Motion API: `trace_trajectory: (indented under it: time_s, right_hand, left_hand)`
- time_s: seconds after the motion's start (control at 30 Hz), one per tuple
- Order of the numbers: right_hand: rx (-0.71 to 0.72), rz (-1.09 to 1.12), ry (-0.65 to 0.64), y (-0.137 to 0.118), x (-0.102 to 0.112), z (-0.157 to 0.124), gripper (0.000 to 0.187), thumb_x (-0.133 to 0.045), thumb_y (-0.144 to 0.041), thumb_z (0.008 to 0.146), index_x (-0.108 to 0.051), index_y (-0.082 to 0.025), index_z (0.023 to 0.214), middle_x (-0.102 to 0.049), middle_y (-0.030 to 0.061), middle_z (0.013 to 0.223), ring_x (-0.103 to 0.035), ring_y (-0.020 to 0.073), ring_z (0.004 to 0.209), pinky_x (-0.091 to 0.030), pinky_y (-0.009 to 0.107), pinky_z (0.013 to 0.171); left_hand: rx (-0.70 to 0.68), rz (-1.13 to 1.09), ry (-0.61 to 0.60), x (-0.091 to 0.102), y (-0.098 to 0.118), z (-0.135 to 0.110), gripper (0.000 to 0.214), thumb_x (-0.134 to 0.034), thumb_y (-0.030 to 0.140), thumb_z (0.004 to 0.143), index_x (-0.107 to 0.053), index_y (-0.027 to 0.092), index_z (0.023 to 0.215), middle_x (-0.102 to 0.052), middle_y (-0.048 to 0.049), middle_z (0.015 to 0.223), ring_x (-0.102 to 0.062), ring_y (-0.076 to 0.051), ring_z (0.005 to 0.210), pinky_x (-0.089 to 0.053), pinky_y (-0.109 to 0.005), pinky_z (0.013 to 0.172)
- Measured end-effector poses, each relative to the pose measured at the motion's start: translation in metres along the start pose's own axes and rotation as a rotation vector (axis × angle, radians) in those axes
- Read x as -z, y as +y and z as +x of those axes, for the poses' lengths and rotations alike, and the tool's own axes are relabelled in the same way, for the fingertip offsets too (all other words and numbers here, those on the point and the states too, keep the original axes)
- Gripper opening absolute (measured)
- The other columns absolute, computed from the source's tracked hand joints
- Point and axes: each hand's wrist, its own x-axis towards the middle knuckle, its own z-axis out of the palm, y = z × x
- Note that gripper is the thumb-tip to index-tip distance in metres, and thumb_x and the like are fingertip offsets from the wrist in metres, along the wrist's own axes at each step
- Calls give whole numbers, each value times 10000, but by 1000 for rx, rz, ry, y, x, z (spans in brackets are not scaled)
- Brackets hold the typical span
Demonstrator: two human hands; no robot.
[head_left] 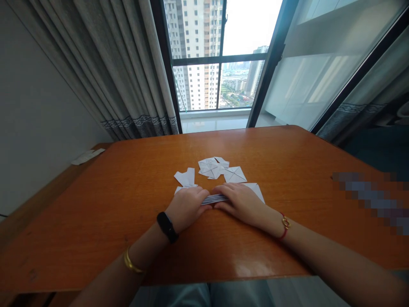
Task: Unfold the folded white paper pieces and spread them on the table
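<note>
Layered white paper [214,198], left end pinched by left hand [188,207], right end by right hand [241,201], creased paper pieces [209,166] beyond, wooden tabletop [105,221] beneath.

1. Layered paper [214,199] sits between the left hand [187,207] and right hand [240,202], over the surface [204,247].
2. Just beyond the hands, I see folded paper pieces [209,166] on the surface.
3. Past its far edge there's a window [220,59], with a curtain [128,64] to its left.

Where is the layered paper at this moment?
The layered paper is just below the head view's centre, held between the left hand and right hand.
</note>
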Motion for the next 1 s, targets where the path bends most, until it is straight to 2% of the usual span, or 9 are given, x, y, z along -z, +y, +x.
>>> trace_trajectory:
  time_s: [0.13,0.23,0.4,0.5,0.6,0.7,0.8,0.87,1.0]
  right_hand:
    - [-31,-79,-36,0,-1,1,263,-450,-378,963,-630,-187,969,-649,59,907,-601,200,814,-420,302,707]
    - [-49,-92,-42,0,-3,2,264,-442,-370,965,-619,-176,942,-635,67,901,-598,200,801,-418,300,692]
    - [-99,153,39,4,1,1,161,-472,-296,939,-571,-177,984,-633,66,926,-589,191,809,-436,307,712]
    - [-252,521,126,10,5,1,193,-590,-350,864,-558,-194,972,-620,21,813,-565,155,673,-435,265,588]
    - [-388,862,114,14,8,3,284,-645,-429,807,-553,-189,928,-578,-21,654,-519,127,531,-378,229,457]
    - [-433,980,178,15,8,5,314,-664,-445,784,-537,-183,901,-550,-42,590,-487,106,483,-346,214,429]
    - [-426,1058,231,16,7,6,339,-651,-458,788,-485,-197,926,-561,-50,600,-498,105,487,-379,217,446]
    - [-446,1039,189,15,6,5,329,-637,-453,797,-459,-208,924,-576,-47,606,-516,116,487,-394,224,447]
    - [-364,605,143,12,2,1,154,-621,-320,827,-526,-205,866,-616,-7,704,-559,146,589,-426,256,528]
  left_hand:
    - [61,10,19,0,1,-1,374,-441,555,907,-579,209,931,-650,-41,883,-616,-224,807,-417,-305,660]
    - [127,47,18,0,3,-2,369,-404,541,925,-567,211,939,-646,-46,902,-622,-219,786,-380,-285,597]
    - [142,29,-6,2,3,-2,328,-362,434,965,-574,213,848,-638,-32,871,-609,-189,738,-329,-263,559]
    - [150,-156,28,7,1,-2,371,-358,448,963,-561,207,767,-627,-17,792,-588,-175,719,-347,-262,586]
    - [143,-390,52,9,-1,-2,379,-398,472,942,-572,207,736,-616,-1,736,-571,-160,692,-374,-258,611]
    - [257,-648,156,6,-2,-1,296,-545,508,856,-592,218,895,-628,7,782,-575,-146,649,-397,-244,580]
    - [392,-978,215,2,-3,1,406,-607,518,798,-516,209,1045,-625,11,803,-543,-110,503,-392,-222,480]
    - [387,-1036,180,1,-5,2,372,-594,491,811,-515,200,1028,-623,15,759,-538,-111,479,-389,-218,463]
    - [248,-579,165,5,-8,0,170,-575,366,840,-614,203,865,-657,-18,820,-594,-167,703,-426,-254,618]
